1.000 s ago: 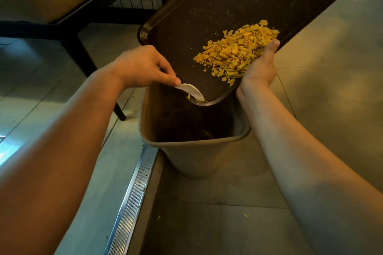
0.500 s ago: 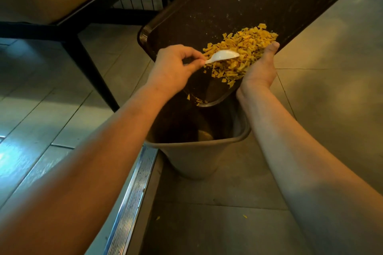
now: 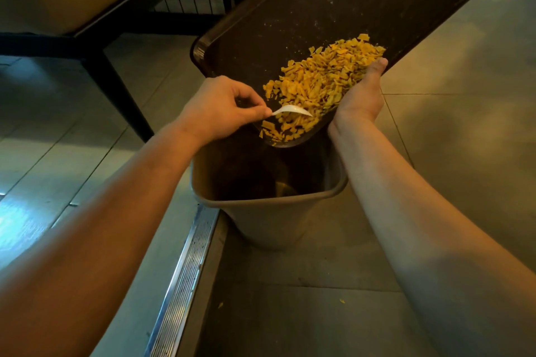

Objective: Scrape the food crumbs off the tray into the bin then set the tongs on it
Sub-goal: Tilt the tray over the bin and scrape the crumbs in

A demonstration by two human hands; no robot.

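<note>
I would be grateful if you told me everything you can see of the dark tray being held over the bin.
The tray is a dark brown rectangle with rounded corners and a raised rim, seemingly plastic. It is tilted, its low corner over the open bin. The right hand grips its right edge. A pile of yellow crumbs lies toward the low corner, with fine specks scattered higher up. The left hand pinches a white scraper whose tip lies among the crumbs.
</note>
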